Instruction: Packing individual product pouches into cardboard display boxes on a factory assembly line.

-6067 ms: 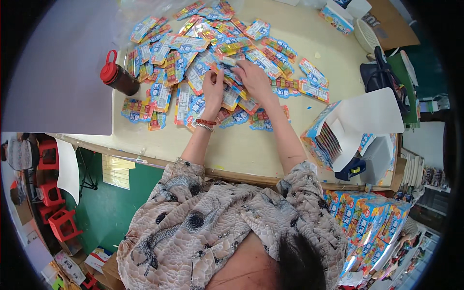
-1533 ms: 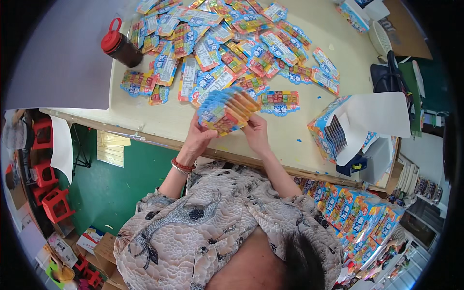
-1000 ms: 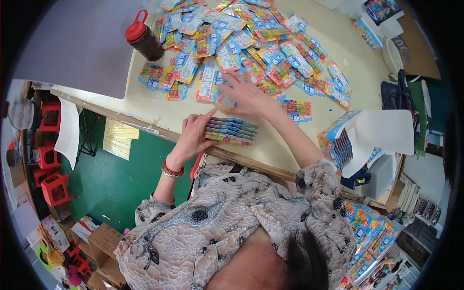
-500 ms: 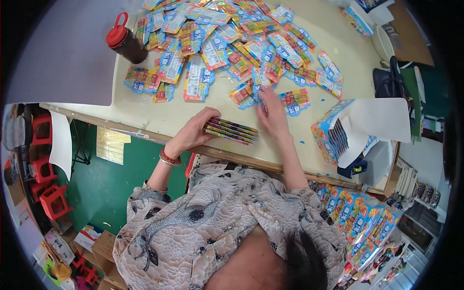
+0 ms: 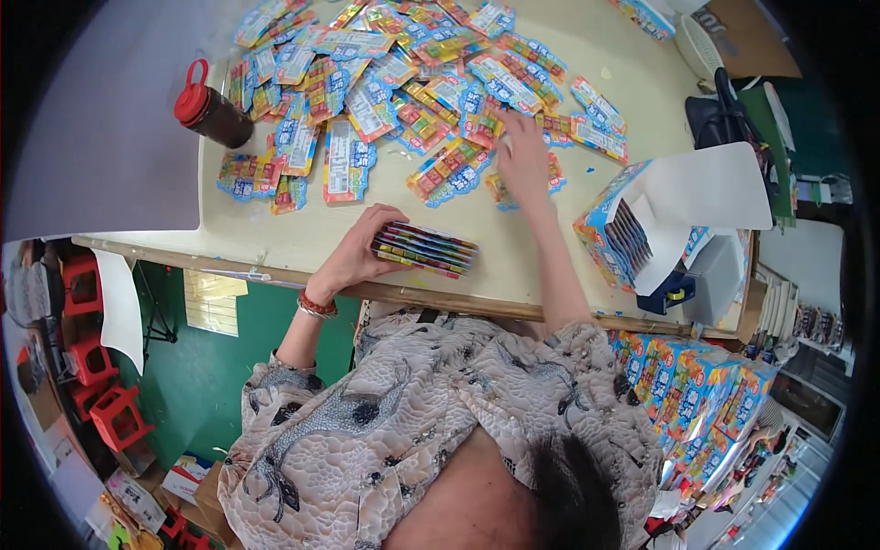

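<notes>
Near the table's front edge, my left hand (image 5: pixel 359 247) is closed around a small stack of flat packets (image 5: pixel 424 249), held on edge with their thin colourful sides up. A red bead bracelet is on that wrist. Farther off to the right, my right hand (image 5: pixel 524 160) reaches the near side of the pile. Its thumb and fingers are at the edge of one blue, red and yellow packet (image 5: pixel 480 117), which they appear to pinch; the fingertips are partly hidden. A loose packet (image 5: pixel 449 170) lies left of this hand, and another (image 5: pixel 505 193) is partly under the wrist.
A heap of similar packets (image 5: pixel 325 90) covers the far table. A dark bottle with a red lid (image 5: pixel 215 115) stands at its left. On the right, an open display box (image 5: pixel 600 220) holds several packets, beside a blue tape dispenser (image 5: pixel 666 293). Filled boxes (image 5: pixel 683 385) are stacked below the table's right side.
My right hand has moved farther toward the pile, uncovering the loose packet to its left. My left hand keeps its hold on the stack. The whole view has shifted slightly.
</notes>
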{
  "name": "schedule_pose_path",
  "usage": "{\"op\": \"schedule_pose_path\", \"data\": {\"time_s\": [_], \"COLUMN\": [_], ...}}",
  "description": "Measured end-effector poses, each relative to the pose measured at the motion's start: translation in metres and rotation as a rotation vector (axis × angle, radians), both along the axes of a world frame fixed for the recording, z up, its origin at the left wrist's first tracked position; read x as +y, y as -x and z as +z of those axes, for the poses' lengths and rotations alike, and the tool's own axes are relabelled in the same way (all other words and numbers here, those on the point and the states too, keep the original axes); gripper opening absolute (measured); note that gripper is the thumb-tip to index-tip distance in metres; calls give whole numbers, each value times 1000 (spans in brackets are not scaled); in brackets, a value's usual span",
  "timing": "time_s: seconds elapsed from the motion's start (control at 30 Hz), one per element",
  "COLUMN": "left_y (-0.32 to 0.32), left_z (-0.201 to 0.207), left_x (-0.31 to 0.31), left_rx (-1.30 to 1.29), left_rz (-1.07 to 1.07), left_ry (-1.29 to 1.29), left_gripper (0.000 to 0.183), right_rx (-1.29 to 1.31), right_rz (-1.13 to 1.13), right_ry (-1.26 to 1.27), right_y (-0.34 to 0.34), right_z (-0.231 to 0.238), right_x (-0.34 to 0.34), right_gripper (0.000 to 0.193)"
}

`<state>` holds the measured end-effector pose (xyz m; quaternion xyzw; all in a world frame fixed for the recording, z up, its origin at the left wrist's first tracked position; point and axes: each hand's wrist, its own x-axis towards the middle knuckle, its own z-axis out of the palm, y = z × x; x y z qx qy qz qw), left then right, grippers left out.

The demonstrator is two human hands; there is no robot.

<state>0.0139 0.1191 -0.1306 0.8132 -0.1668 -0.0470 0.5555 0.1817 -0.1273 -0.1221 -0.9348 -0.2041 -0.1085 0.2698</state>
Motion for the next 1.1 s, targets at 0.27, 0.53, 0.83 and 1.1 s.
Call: {"op": "schedule_pose_path", "data": {"time_s": [0.27,0.53,0.83,1.1], "left_y": [-3,2,2,-1], "left_z": [0,-5,-5,0], "left_x": [-5,-3,-9,-9], "left_rx": [48,16,187,173], "left_rz": [20,41,28,-31], "left_ry": [88,44,220,172], "left_gripper": [63,67,83,72], "right_rx": [-135,285,656,366], "right_rz": [486,609,469,-602], "right_ry": [576,431,-233,423], "right_y": [-102,-68,53,33], "right_z": [-4,66,27,7], "right_x": [5,12,-20,-54], "right_gripper": [63,27,24,61]}}
